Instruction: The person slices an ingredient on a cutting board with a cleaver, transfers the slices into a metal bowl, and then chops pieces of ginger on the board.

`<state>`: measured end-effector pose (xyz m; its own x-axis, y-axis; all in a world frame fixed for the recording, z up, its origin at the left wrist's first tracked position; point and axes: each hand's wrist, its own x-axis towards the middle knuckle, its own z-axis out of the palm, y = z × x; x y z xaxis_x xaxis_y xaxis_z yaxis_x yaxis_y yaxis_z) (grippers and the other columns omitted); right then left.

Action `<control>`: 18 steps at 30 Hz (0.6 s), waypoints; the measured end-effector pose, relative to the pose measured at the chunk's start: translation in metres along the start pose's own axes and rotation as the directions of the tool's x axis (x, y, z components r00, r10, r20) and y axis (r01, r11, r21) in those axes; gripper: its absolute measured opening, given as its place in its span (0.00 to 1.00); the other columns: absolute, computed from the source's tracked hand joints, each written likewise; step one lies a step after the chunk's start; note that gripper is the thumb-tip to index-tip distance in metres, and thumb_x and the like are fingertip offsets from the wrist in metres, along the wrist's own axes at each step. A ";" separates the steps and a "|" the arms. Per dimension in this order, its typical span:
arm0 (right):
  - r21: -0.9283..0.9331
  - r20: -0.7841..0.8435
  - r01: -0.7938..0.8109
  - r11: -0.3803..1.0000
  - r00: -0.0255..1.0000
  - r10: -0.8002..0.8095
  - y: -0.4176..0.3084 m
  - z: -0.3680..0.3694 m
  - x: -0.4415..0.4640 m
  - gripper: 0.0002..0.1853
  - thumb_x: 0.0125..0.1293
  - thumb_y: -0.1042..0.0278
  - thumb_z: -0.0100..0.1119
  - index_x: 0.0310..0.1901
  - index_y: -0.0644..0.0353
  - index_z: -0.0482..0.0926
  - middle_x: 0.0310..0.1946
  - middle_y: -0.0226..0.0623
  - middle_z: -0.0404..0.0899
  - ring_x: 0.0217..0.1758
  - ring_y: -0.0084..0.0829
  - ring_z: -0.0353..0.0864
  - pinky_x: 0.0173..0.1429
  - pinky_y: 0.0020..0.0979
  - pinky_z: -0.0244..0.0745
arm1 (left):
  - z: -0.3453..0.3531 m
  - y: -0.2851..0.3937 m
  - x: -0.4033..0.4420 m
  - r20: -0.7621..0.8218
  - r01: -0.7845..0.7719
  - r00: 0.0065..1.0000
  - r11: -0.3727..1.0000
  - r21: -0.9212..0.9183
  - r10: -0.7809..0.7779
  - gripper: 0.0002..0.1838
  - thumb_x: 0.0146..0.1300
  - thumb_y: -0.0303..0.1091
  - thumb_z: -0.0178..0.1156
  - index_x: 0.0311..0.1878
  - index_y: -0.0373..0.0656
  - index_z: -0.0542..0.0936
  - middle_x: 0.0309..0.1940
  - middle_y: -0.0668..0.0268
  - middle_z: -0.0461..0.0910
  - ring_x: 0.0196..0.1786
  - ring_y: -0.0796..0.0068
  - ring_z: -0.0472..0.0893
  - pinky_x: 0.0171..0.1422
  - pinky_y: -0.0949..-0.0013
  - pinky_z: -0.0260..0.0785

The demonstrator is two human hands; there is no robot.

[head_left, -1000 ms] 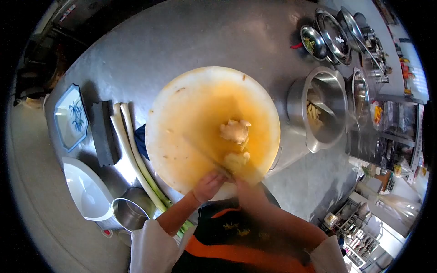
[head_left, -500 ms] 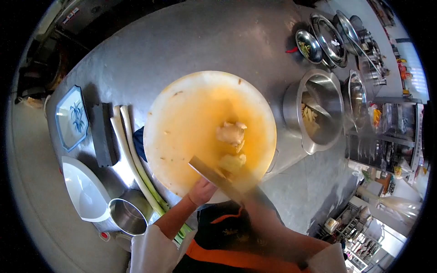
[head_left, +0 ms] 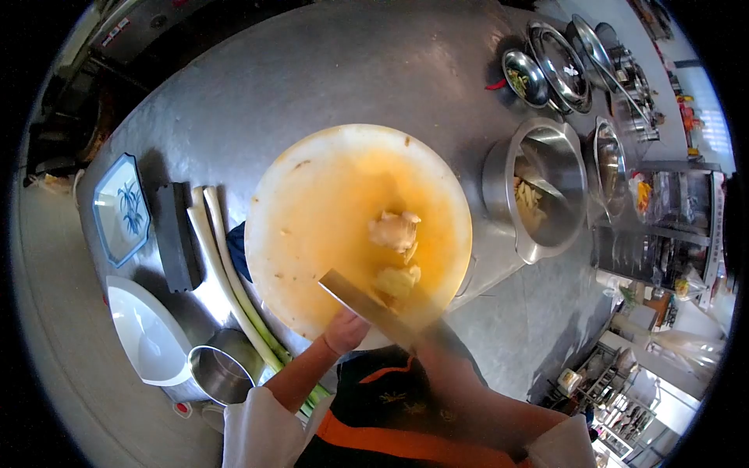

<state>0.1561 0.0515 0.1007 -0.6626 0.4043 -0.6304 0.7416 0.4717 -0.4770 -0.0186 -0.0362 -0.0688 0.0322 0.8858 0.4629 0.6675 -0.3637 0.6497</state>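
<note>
tbl (head_left: 367,70): metal, semi-gloss | brd (head_left: 312,195): matt, plastic-lk | clvr (head_left: 360,301): metal, smth | pot (head_left: 566,220): metal, glossy | wht bowl (head_left: 148,335): smth, glossy

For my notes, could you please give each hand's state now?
Left hand: beside the cleaver; grip cannot be told.
Right hand: blurred, closed on the cleaver.

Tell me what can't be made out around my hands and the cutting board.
All in the head view:
- Left hand: fingertips hidden by the cleaver.
- Right hand, cleaver handle: blurred.
- Leeks: partly behind the left forearm.
- Dark cloth: partly under the cutting board.
</note>
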 end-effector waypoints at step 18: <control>-0.116 0.117 0.000 0.993 0.993 0.013 0.005 0.020 0.051 0.22 0.56 0.72 0.43 0.53 0.64 0.55 0.43 0.52 0.70 0.26 0.46 0.77 0.27 0.41 0.74 | 0.007 -0.004 -0.006 0.019 0.030 0.999 0.998 -0.052 -0.029 0.16 0.36 0.23 0.59 0.34 0.35 0.76 0.38 0.58 0.74 0.46 0.54 0.72 0.52 0.54 0.65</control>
<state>0.1283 0.0588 0.0536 -0.6360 0.3160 -0.7040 0.7243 0.5593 -0.4033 -0.0159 -0.0384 -0.0782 0.0269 0.9014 0.4322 0.6284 -0.3515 0.6939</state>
